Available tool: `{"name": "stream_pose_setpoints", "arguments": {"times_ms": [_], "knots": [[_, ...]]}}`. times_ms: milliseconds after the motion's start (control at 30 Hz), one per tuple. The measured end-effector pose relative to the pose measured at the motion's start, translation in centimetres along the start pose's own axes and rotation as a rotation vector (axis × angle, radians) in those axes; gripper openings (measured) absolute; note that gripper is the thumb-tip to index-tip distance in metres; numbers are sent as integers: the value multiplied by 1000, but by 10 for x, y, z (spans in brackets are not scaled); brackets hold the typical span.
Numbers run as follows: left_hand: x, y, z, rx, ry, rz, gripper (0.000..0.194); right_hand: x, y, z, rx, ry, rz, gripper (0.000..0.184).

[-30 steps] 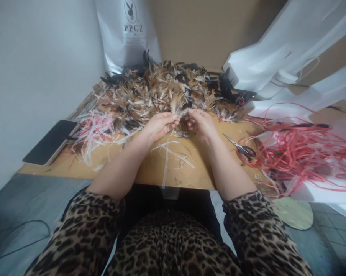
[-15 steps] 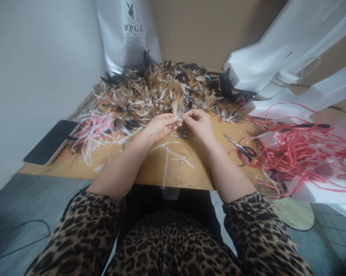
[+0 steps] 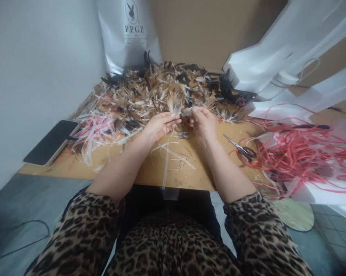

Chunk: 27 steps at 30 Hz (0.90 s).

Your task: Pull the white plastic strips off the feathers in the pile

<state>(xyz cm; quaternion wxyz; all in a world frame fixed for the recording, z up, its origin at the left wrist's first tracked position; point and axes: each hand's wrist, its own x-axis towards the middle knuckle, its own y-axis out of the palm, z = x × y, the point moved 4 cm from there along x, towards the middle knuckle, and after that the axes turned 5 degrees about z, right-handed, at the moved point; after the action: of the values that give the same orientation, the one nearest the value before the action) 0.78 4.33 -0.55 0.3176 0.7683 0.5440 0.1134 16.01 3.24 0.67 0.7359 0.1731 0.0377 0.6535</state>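
Note:
Between thumb and fingers, my left hand pinches a small bunch of pale brown feathers, tips pointing up and away. My right hand is closed just to its right, pinching a greyish feather that points toward the left hand. Directly behind both hands spreads a large heap of brown, black and white feathers. Thin white strips lie on the wooden table between my forearms. Small dark metal pieces, too blurred to name, lie below the fingers.
Scissors with black handles lie right of my right forearm, beside a tangle of red strips. At left are a phone and a pile of pink and white strips. A white bag stands behind the heap.
My right hand has moved slightly right, away from the bunch, with a greyish feather now showing in its fingers. My left hand has stayed nearly in place, the feathers tilting slightly left.

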Motion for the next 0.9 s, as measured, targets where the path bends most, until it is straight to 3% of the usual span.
{"name": "stream_pose_setpoints", "arguments": {"times_ms": [133,267,400,567,767,900], "knots": [[1,-1,-3,-80,68,-5,12,-2,8,-13,58,136,88,36],[2,-1,-6,-94,123,-35,12,-6,12,-13,-10,140,143,30],[-1,1,-12,-19,169,-36,7,-8,12,-1,-234,70,245,20],[-7,6,-16,125,216,-35,11,-8,10,3,-545,105,384,19],[-5,6,-12,215,211,21,15,-7,8,0,-539,125,398,23],[-2,1,-12,194,225,1,16,-5,4,3,-341,191,268,22]]}}
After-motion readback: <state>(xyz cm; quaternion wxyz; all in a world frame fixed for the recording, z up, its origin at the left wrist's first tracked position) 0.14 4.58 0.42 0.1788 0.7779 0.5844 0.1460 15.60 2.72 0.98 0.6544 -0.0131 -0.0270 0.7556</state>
